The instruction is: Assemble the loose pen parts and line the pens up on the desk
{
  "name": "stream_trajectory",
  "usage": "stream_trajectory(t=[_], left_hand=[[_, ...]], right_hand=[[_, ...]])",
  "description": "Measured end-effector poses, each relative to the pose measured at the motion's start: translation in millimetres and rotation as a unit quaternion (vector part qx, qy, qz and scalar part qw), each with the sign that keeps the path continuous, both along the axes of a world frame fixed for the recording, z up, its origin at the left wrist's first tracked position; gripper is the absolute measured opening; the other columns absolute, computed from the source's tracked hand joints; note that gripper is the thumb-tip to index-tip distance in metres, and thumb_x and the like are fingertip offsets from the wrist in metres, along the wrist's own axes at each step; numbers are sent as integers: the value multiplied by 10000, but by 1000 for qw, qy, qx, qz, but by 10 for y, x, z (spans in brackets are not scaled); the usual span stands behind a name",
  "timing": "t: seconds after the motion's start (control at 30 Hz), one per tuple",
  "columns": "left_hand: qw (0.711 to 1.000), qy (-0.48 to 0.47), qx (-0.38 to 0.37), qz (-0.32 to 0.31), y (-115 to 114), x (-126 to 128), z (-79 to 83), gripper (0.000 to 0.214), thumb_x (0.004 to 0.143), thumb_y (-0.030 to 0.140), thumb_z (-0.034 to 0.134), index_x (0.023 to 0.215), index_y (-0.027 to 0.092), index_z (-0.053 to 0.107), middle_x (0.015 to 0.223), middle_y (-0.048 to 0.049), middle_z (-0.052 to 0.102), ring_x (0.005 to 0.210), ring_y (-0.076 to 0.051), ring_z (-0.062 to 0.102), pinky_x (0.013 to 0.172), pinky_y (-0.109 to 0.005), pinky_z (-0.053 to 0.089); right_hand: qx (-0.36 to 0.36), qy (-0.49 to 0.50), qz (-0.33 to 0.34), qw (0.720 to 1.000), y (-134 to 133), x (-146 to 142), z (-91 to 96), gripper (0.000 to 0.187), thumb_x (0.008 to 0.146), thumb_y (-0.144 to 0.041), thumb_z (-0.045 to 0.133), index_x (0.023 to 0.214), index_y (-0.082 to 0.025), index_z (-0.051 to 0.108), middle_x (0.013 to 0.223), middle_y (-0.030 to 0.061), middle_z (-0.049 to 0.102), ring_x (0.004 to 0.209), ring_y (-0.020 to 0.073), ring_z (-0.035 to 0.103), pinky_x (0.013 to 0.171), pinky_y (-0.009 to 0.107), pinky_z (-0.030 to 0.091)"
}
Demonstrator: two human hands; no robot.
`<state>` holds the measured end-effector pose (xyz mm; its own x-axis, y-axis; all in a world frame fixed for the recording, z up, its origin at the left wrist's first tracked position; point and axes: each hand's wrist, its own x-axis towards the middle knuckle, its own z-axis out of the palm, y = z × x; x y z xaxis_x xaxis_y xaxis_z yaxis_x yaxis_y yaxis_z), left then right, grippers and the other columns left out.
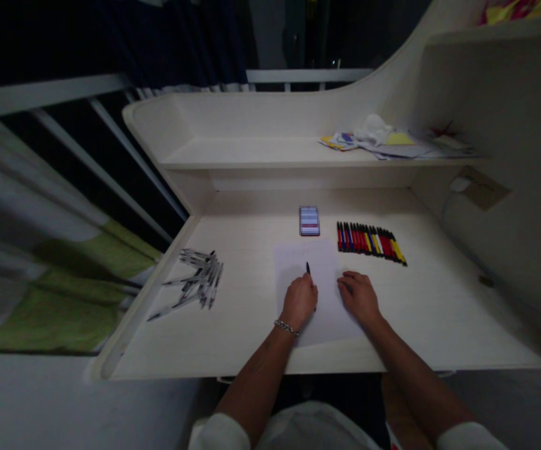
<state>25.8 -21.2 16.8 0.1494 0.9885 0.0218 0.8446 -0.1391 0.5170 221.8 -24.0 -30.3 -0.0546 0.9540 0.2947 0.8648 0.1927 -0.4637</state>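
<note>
A sheet of white paper lies on the desk in front of me. My left hand, with a chain bracelet at its wrist, is closed around a pen over the middle of the sheet. The pen's dark end sticks out beyond the fingers; the rest is mostly hidden by the hand. Resting at the paper's right edge, my right hand has its fingers loosely bent and a gap beside the thumb, with nothing visible in it.
Beyond the paper lies a phone with its screen lit. To its right is a row of coloured pens. Several clear pens form a loose pile at the left. Papers lie on the raised shelf behind.
</note>
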Motion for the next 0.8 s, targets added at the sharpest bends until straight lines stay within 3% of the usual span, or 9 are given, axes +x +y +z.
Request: stream_trajectory(t=[0.17, 0.37, 0.57, 0.8], left_hand=[[996, -90, 9, 12, -93, -152, 10, 153, 889, 255, 541, 811, 174, 644, 761, -75, 675, 737, -205, 626, 724, -311, 432], [984, -173, 20, 41, -282, -373, -139, 207, 909, 307, 496, 815, 199, 645, 793, -45, 670, 744, -185, 607, 704, -288, 427], [985, -168, 38, 24, -302, -385, -186, 197, 910, 284, 476, 821, 196, 628, 802, -46, 656, 749, -189, 600, 705, -293, 426], [984, -172, 50, 16, -313, -381, -181, 175, 908, 260, 471, 812, 206, 607, 792, -41, 645, 744, -192, 595, 708, -296, 421]], right_hand=[[-32, 1, 0, 999, -14, 0, 60, 290, 904, -309, 494, 1034, -211, 734, 1199, 94, 650, 1120, 257, 539, 997, 387, 404], [-100, -17, 34, 994, 61, -54, 266, 298, 915, -292, 466, 1039, -208, 724, 1131, 91, 683, 1059, 235, 592, 973, 353, 397], [-160, -35, 16, 986, 259, -600, 517, 356, 945, -422, 438, 1076, -190, 675, 1075, 122, 696, 1022, 243, 627, 890, 333, 418], [-238, -90, -51, 966, 503, -1026, 586, 550, 869, -616, 497, 1126, -141, 599, 1055, 205, 692, 981, 316, 652, 801, 400, 459]])
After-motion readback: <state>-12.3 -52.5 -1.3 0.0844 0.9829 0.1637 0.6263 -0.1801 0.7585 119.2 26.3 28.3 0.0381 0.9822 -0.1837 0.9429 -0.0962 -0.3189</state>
